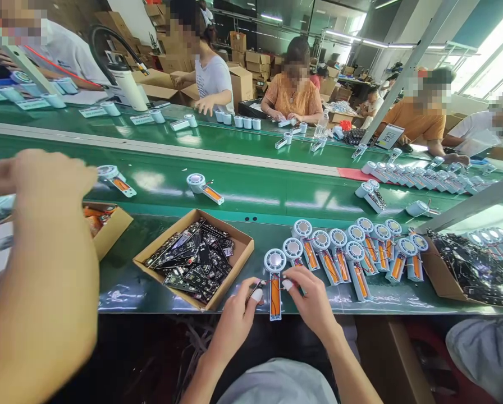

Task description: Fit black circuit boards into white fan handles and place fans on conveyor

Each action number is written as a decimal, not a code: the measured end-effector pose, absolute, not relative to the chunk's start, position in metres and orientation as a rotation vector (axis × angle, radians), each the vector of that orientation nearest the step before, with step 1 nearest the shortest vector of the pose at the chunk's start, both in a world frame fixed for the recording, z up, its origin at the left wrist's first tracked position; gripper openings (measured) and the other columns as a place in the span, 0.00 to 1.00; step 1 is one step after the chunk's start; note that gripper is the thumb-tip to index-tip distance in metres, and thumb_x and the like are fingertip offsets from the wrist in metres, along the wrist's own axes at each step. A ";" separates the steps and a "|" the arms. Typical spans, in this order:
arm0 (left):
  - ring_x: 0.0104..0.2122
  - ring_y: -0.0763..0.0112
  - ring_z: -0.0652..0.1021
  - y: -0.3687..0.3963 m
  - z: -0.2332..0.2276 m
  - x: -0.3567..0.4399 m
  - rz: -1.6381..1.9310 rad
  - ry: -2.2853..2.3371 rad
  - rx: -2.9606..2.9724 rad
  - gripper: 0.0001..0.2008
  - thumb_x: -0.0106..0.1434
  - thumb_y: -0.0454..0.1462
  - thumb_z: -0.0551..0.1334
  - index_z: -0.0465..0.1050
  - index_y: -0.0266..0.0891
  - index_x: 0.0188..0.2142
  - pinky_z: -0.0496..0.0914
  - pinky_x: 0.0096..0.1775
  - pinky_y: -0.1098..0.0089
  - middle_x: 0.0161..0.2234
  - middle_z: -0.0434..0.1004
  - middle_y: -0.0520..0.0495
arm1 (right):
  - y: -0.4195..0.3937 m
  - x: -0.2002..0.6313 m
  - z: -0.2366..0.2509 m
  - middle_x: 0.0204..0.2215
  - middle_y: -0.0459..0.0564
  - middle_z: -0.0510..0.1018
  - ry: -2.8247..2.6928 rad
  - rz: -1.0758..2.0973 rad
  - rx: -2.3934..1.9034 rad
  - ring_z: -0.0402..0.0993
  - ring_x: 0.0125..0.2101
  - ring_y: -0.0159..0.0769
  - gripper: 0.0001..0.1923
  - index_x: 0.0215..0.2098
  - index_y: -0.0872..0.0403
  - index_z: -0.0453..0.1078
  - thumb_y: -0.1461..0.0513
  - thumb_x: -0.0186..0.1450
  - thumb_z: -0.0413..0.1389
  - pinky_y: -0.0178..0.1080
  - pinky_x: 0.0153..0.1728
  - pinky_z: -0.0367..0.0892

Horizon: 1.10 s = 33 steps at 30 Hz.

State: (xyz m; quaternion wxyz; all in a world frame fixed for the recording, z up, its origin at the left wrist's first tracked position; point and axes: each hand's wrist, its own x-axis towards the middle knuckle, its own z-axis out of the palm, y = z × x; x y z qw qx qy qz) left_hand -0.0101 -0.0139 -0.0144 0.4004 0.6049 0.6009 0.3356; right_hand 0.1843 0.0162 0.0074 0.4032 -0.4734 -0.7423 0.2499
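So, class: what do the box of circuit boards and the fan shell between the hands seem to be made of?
Box: brown corrugated cardboard, matt, with raw folded edges. Fan shell: probably moulded white plastic, smooth, slightly glossy; both the left hand and right hand touch it.

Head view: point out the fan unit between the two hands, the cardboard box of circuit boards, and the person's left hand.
fan unit (pixel 275 294), head view, on its orange battery.
cardboard box (pixel 227 284), head view, on its right wall.
left hand (pixel 238 317), head view, back of the hand.
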 end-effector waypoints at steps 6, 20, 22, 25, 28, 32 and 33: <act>0.28 0.63 0.79 -0.020 -0.015 -0.003 1.014 1.557 1.474 0.16 0.67 0.41 0.50 0.67 0.42 0.51 0.72 0.33 0.65 0.33 0.80 0.46 | 0.026 0.166 0.003 0.39 0.51 0.81 -2.043 0.721 -1.049 0.78 0.41 0.37 0.12 0.41 0.50 0.77 0.67 0.69 0.52 0.38 0.43 0.74; 0.19 0.71 0.66 -0.009 -0.004 0.003 1.028 1.484 1.354 0.16 0.68 0.48 0.53 0.70 0.41 0.32 0.61 0.24 0.72 0.20 0.66 0.55 | 0.024 0.164 0.002 0.41 0.53 0.78 -2.316 0.455 -0.971 0.72 0.40 0.41 0.12 0.49 0.52 0.71 0.68 0.71 0.50 0.42 0.42 0.71; 0.23 0.69 0.69 -0.009 -0.007 0.006 1.067 1.536 1.436 0.17 0.69 0.47 0.51 0.69 0.41 0.30 0.63 0.27 0.71 0.23 0.70 0.52 | 0.024 0.164 -0.003 0.40 0.53 0.78 -2.317 0.414 -0.933 0.71 0.38 0.40 0.12 0.51 0.52 0.70 0.66 0.73 0.48 0.42 0.41 0.71; 0.26 0.67 0.71 -0.010 -0.012 0.009 1.107 1.587 1.524 0.17 0.69 0.46 0.50 0.67 0.42 0.28 0.65 0.30 0.70 0.26 0.72 0.49 | 0.025 0.165 -0.010 0.38 0.53 0.77 -2.238 0.434 -0.907 0.70 0.37 0.38 0.11 0.50 0.52 0.72 0.65 0.74 0.49 0.40 0.39 0.71; 0.22 0.68 0.69 -0.012 -0.015 0.010 1.085 1.573 1.437 0.19 0.71 0.47 0.47 0.66 0.42 0.28 0.63 0.27 0.70 0.21 0.68 0.53 | 0.027 0.165 -0.012 0.37 0.52 0.76 -2.192 0.410 -0.925 0.70 0.37 0.38 0.11 0.46 0.52 0.73 0.66 0.74 0.49 0.38 0.38 0.70; 0.18 0.72 0.69 -0.016 -0.016 0.010 1.122 1.563 1.282 0.14 0.70 0.46 0.51 0.68 0.41 0.40 0.65 0.24 0.71 0.26 0.75 0.52 | 0.029 0.163 -0.006 0.35 0.52 0.75 -2.242 0.162 -1.014 0.69 0.35 0.38 0.12 0.44 0.53 0.74 0.68 0.72 0.49 0.39 0.36 0.67; 0.19 0.73 0.71 -0.017 -0.016 0.010 1.146 1.572 1.268 0.13 0.69 0.45 0.53 0.68 0.40 0.44 0.67 0.25 0.71 0.30 0.78 0.50 | 0.029 0.162 -0.003 0.34 0.52 0.75 -2.268 0.089 -1.025 0.68 0.34 0.38 0.12 0.43 0.53 0.74 0.69 0.71 0.49 0.39 0.36 0.66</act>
